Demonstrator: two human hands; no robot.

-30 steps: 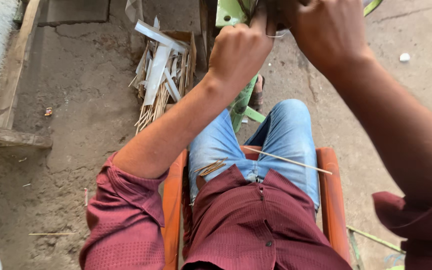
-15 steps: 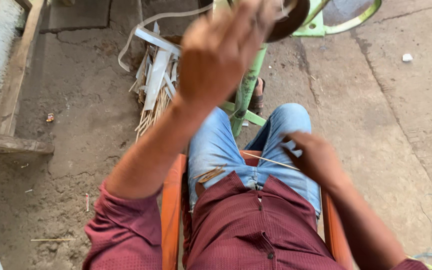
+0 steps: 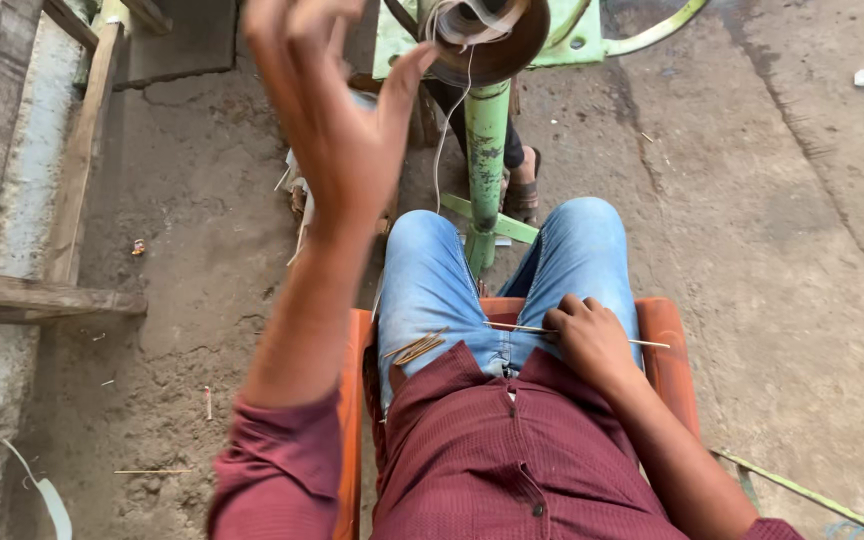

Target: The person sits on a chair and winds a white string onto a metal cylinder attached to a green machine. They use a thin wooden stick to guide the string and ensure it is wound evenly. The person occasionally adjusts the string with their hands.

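Pale thread (image 3: 439,150) hangs from the spool (image 3: 482,35) — left hand (image 3: 337,120) raised, fingers spread; right hand (image 3: 587,340) pinches a thin stick (image 3: 517,326), winding apparently unfinished.

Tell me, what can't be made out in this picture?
Head view only:
- Left hand: blurred; whether it pinches the white thread is unclear.
- Spool: cut off by the top edge.
- Stick: its middle is hidden under the right hand.
- Pale strips: mostly hidden behind the left forearm.
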